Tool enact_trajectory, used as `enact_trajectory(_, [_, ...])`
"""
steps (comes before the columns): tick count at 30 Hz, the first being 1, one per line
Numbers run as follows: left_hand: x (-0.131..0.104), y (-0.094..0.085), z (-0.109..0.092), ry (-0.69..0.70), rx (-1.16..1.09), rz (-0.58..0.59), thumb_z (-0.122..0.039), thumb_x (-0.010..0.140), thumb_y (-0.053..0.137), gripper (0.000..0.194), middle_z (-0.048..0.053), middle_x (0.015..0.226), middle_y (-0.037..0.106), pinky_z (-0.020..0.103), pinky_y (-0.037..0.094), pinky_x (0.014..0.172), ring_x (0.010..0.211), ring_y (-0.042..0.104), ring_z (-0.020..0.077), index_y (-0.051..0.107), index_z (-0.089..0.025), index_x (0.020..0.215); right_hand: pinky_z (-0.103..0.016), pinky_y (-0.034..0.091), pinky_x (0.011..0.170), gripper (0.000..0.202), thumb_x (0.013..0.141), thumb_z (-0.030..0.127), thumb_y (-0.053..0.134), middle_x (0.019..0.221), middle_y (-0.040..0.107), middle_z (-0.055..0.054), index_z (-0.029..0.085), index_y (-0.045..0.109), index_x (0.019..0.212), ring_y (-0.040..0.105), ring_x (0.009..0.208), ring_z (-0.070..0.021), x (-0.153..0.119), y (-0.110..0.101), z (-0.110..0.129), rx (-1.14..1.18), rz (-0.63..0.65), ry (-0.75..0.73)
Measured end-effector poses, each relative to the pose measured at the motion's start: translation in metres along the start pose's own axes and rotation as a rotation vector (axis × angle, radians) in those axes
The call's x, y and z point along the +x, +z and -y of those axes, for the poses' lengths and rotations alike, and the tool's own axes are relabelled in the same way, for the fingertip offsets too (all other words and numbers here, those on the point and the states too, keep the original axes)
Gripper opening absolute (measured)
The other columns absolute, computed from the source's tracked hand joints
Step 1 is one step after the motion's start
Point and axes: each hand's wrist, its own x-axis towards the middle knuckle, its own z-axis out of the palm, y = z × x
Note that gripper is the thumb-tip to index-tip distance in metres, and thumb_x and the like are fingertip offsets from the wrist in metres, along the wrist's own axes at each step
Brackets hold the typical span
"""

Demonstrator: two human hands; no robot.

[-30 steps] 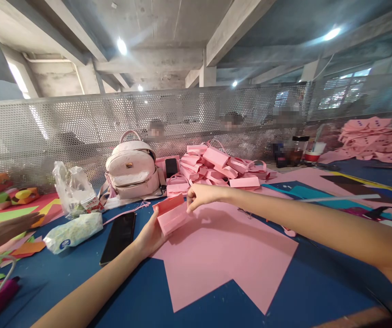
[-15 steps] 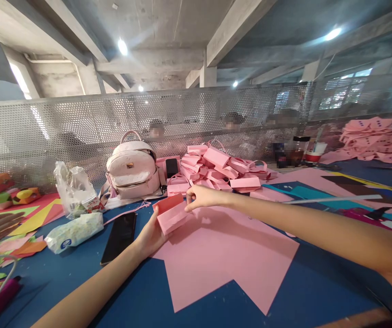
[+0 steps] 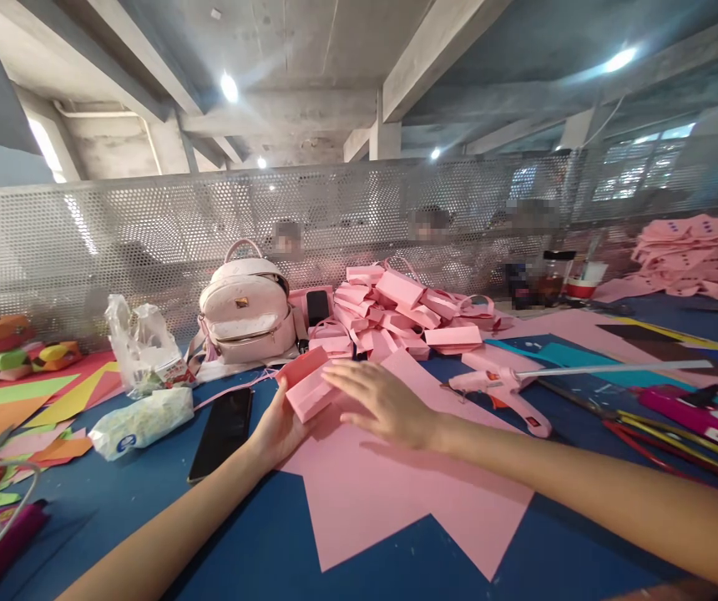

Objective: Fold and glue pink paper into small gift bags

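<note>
the left hand [image 3: 280, 430] is curled around the left end of a small pink paper box [image 3: 313, 399], thumb up along its side and fingers mostly hidden beneath. the right hand [image 3: 390, 402] is open, fingers loosely spread and palm turned downward; nothing shows in its grasp. its foremost fingertips are at the right end of the box, though whether they press on it or only lie in front of it i cannot tell.

the box is held tilted over the left edge of a large pink sheet [image 3: 396, 484], which lies on the blue surface [image 3: 164, 534] with two pointed corners and a notch toward the near edge. beyond it, toward the far edge, is a pile of pink folded pieces [image 3: 402, 292]. a pink glue gun [image 3: 497, 388] rests beside the sheet's right edge, and a black phone [image 3: 221, 434] lies near the left forearm.

the box looks like folded card: very light, stiff along its creases but soft in the middle of its flat walls, so a hard pinch there would likely dent it. the surface seems matt, not slippery. the safest hold is probably at the ends or along the folded edges, with light fingers supporting it from below and the thumb just steadying the rim.
</note>
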Motion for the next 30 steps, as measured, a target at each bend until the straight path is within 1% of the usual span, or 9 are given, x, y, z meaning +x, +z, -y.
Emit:
enact_trajectory(2, [0.001, -0.003, 0.001, 0.012, -0.004, -0.004, -0.048, 0.102, 0.044, 0.059, 0.012, 0.128, 0.068, 0.037, 0.037, 0.113, 0.128, 0.057, 0.0251, 0.042, -0.013, 0.149, -0.049, 0.023, 0.120, 0.072, 0.097, 0.051, 0.052, 0.160, 0.033, -0.013, 0.021, 0.026, 0.157, 0.026, 0.148, -0.0285, -0.005, 0.014, 0.001, -0.041, 0.062, -0.052])
enact_trajectory(3, [0.001, -0.004, 0.001, 0.018, -0.006, -0.006, -0.048, 0.101, 0.045, 0.059, 0.011, 0.129, 0.068, 0.036, 0.037, 0.113, 0.128, 0.057, 0.0243, 0.042, -0.013, 0.149, -0.049, 0.021, 0.121, 0.076, 0.096, 0.053, 0.052, 0.162, 0.029, -0.013, 0.022, 0.021, 0.158, 0.022, 0.150, -0.0286, -0.006, 0.020, 0.000, -0.055, 0.077, -0.051])
enact_trajectory(6, [0.003, -0.006, 0.002, 0.034, -0.012, -0.012, -0.048, 0.101, 0.046, 0.059, 0.010, 0.128, 0.068, 0.035, 0.036, 0.114, 0.127, 0.058, 0.0230, 0.042, -0.013, 0.148, -0.050, 0.017, 0.122, 0.077, 0.097, 0.055, 0.050, 0.163, 0.024, -0.011, 0.024, 0.016, 0.159, 0.018, 0.151, -0.0280, -0.005, 0.034, -0.003, -0.082, 0.081, -0.053])
enact_trajectory(10, [0.004, -0.005, 0.004, 0.043, -0.025, -0.019, -0.049, 0.102, 0.042, 0.058, 0.011, 0.126, 0.069, 0.038, 0.034, 0.115, 0.126, 0.058, 0.0242, 0.045, -0.012, 0.147, -0.049, 0.016, 0.123, 0.077, 0.097, 0.054, 0.050, 0.164, 0.020, -0.011, 0.023, 0.016, 0.159, 0.015, 0.152, -0.0270, -0.003, 0.041, -0.001, -0.101, 0.052, -0.049])
enact_trajectory(15, [0.002, 0.004, 0.008, 0.051, -0.050, -0.011, -0.046, 0.105, 0.035, 0.055, 0.013, 0.127, 0.068, 0.038, 0.032, 0.116, 0.128, 0.057, 0.0238, 0.047, -0.011, 0.145, -0.052, 0.017, 0.122, 0.074, 0.097, 0.050, 0.052, 0.165, 0.014, -0.014, 0.018, 0.025, 0.157, 0.008, 0.153, -0.0298, -0.004, 0.044, 0.003, -0.146, 0.027, -0.077])
enact_trajectory(19, [0.000, 0.012, 0.013, 0.042, -0.069, -0.012, -0.050, 0.105, 0.029, 0.061, 0.015, 0.129, 0.066, 0.038, 0.033, 0.115, 0.131, 0.054, 0.0250, 0.043, -0.009, 0.148, -0.056, 0.016, 0.121, 0.072, 0.096, 0.054, 0.053, 0.166, 0.011, -0.012, 0.024, 0.029, 0.156, 0.007, 0.152, -0.0323, -0.007, 0.047, 0.002, -0.153, 0.026, -0.108])
enact_trajectory(22, [-0.001, 0.014, 0.016, 0.037, -0.078, -0.011, -0.051, 0.105, 0.027, 0.063, 0.016, 0.131, 0.065, 0.038, 0.033, 0.115, 0.134, 0.051, 0.0252, 0.040, -0.008, 0.149, -0.056, 0.016, 0.121, 0.071, 0.095, 0.052, 0.056, 0.166, 0.011, -0.011, 0.027, 0.030, 0.156, 0.008, 0.152, -0.0324, -0.008, 0.049, 0.003, -0.157, 0.013, -0.114])
enact_trajectory(26, [-0.003, 0.010, 0.017, 0.037, -0.090, -0.015, -0.050, 0.105, 0.028, 0.061, 0.014, 0.129, 0.067, 0.037, 0.032, 0.116, 0.134, 0.052, 0.0246, 0.040, -0.010, 0.150, -0.056, 0.018, 0.121, 0.070, 0.095, 0.053, 0.056, 0.166, 0.013, -0.010, 0.029, 0.030, 0.155, 0.010, 0.152, -0.0332, -0.009, 0.049, 0.004, -0.167, 0.015, -0.118])
enact_trajectory(30, [-0.003, 0.006, 0.017, 0.040, -0.097, -0.018, -0.048, 0.105, 0.029, 0.058, 0.012, 0.127, 0.069, 0.038, 0.032, 0.116, 0.129, 0.056, 0.0239, 0.042, -0.012, 0.149, -0.058, 0.020, 0.119, 0.069, 0.096, 0.053, 0.054, 0.166, 0.011, -0.011, 0.031, 0.028, 0.156, 0.009, 0.152, -0.0333, -0.008, 0.051, 0.003, -0.183, 0.001, -0.140])
